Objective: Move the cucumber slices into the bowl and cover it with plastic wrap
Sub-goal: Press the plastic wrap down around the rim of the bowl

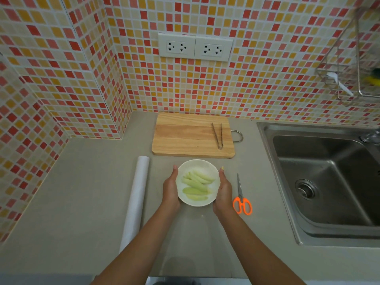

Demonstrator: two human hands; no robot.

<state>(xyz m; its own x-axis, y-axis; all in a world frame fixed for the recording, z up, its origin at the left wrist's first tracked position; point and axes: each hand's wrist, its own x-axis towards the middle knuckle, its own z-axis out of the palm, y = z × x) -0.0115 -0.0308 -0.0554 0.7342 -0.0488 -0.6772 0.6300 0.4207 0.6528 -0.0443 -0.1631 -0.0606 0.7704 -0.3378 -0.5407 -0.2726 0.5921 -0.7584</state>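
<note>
Here the bowl [197, 183] of cucumber slices [196, 187] sits between both hands, fingers straight, cupping its sides.

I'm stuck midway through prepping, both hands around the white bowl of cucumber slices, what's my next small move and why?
Probably let go and reach your left hand to the white plastic wrap roll beside it. The pale green cucumber slices already lie in the round white bowl, the wooden cutting board holds only metal tongs, and covering remains.
</note>
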